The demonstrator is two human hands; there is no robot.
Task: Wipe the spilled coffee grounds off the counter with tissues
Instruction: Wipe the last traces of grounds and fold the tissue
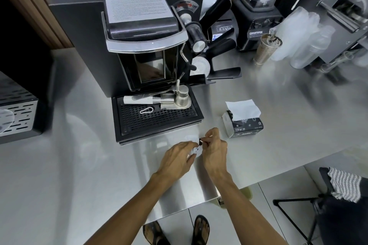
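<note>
The crumpled tissue (194,151) lies mostly hidden between the left hand (176,160) and the right hand (214,150).

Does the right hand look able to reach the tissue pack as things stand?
Likely yes: only bare counter lies between right hand and tissue pack, though its fingers pinch a crumpled tissue.

Bright, even overhead light on a steel counter (278,125), seen through a wide-angle lens.
Soft white glare pools on the counter's left half and near its front edge, and a dim shadow lies left of the coffee machine (139,32). The centre is sharp, the far right corner smeared and hazy. Straight lines bow toward the borders of the view, and the far left corner sinks dark.
</note>
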